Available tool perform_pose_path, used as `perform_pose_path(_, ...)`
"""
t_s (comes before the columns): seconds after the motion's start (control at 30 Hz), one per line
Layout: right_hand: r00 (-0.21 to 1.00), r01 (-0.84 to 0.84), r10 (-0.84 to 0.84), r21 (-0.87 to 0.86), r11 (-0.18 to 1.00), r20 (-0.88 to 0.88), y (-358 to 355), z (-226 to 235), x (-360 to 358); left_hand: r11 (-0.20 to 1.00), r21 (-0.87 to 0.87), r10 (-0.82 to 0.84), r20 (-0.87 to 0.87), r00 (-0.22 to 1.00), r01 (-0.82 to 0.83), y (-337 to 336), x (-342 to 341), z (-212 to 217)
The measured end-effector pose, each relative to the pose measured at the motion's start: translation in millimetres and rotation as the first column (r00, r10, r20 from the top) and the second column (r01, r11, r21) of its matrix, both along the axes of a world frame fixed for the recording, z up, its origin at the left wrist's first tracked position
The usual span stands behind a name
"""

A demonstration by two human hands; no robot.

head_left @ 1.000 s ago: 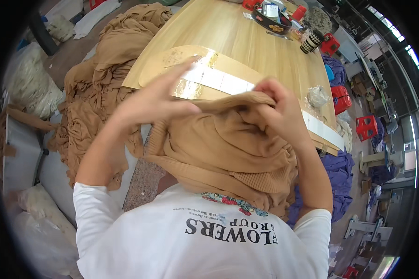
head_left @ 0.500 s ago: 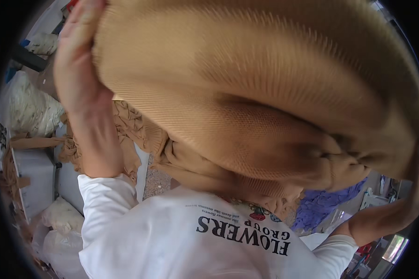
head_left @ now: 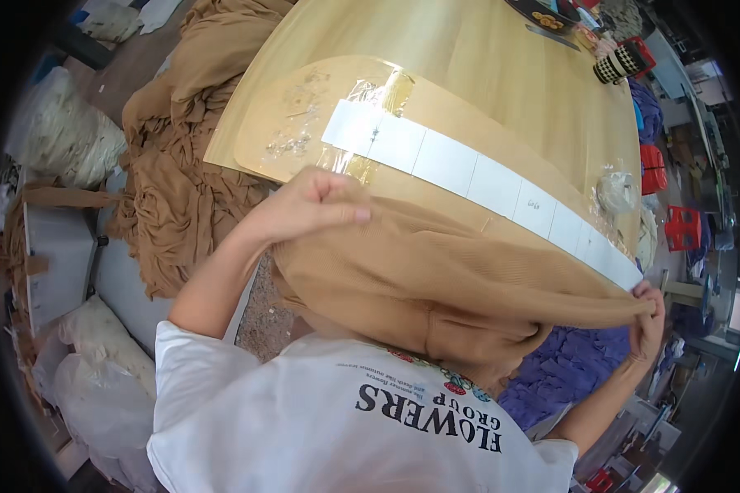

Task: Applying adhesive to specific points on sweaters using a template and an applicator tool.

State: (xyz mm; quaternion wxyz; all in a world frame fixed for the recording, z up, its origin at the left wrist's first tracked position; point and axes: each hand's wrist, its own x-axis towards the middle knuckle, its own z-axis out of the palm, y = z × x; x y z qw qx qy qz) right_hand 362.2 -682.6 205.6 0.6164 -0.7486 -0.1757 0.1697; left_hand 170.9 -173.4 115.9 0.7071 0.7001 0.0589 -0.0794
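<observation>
A brown ribbed knit garment [head_left: 436, 271] stretches between my hands over the near edge of the wooden board table, drooping toward my lap. My left hand [head_left: 325, 205] is closed at the garment's upper left edge, thumb pointing right; its slight blur partly hides the grip. At the right end, my right hand [head_left: 648, 324] pinches the garment's corner beside the end of a white marked strip [head_left: 444, 160]. That strip is taped across the tabletop [head_left: 485, 66], just beyond the cloth.
A heap of brown knit cloth [head_left: 168, 222] lies left of the table, and purple cloth [head_left: 559, 374] is below at right. Full plastic bags [head_left: 66, 140] stand at far left. A patterned cup [head_left: 619, 64], a tape roll [head_left: 617, 193] and red stools [head_left: 682, 228] are at the right.
The garment has come down from in front of my view to the table edge, exposing the tabletop and white strip. Both my hands have lowered with it.
</observation>
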Motion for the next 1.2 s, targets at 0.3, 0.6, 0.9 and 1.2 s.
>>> perform_pose_path(0.3, 0.887, 0.447, -0.46, -0.177, 0.877, -0.041, 49, -132, 81, 0.786, 0.279, 0.55, 0.094, 0.83, -0.552, 14, 64, -44)
perform_pose_path(0.6, 0.911, 0.409, -0.397, -0.385, 0.827, 0.114, 55, -159, 82, 0.615, 0.607, 0.523, 0.163, 0.837, -0.503, 8, 76, -59)
perform_pose_path(0.9, 0.777, 0.427, -0.29, 0.13, 0.895, -0.559, 36, -149, 77, 0.613, 0.567, 0.553, 0.19, 0.811, -0.551, 13, 69, -59)
perform_pose_path(1.2, 0.836, 0.538, -0.541, -0.32, 0.78, 0.087, 10, -166, 76, 0.45, 0.739, 0.441, 0.305, 0.844, -0.501, 1, 87, -67)
